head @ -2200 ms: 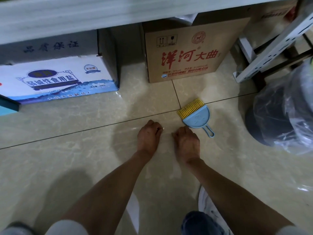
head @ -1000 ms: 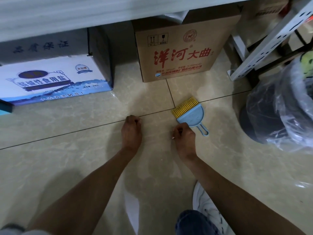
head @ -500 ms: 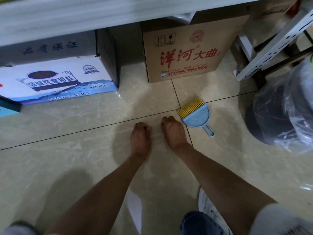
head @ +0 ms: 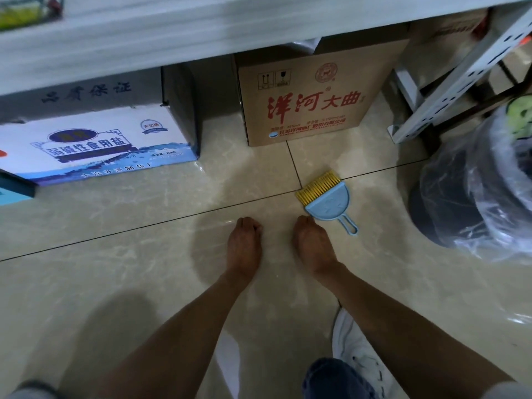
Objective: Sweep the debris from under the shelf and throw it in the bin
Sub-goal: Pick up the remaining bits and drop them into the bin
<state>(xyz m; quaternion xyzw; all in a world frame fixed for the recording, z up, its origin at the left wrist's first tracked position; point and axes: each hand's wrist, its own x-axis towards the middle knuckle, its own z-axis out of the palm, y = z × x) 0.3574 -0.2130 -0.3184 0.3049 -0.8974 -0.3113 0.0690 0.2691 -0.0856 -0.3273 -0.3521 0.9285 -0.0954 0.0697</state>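
A small blue dustpan (head: 328, 204) with a yellow-bristled brush (head: 316, 187) tucked in it lies on the tiled floor, bristles toward the shelf (head: 201, 33). My right hand (head: 312, 243) rests fingertips-down on the floor, its fingers bunched right at the dustpan's near-left rim. About a hand's width to the left, my left hand (head: 244, 246) presses its curled fingers on the tile. Whatever is under either set of fingertips is hidden. The dark bin (head: 443, 203) with a clear plastic liner (head: 501, 180) stands at the right.
Under the shelf stand a brown carton (head: 311, 102) with red lettering and a white-and-blue carton (head: 95, 145), with a dark gap between them. A white perforated shelf upright (head: 460, 76) slants beside the bin. My white shoe (head: 357, 349) is at the bottom.
My right hand slid left toward the left hand, then back right to the dustpan's rim. The left hand barely moved. Dustpan and bin stayed put.
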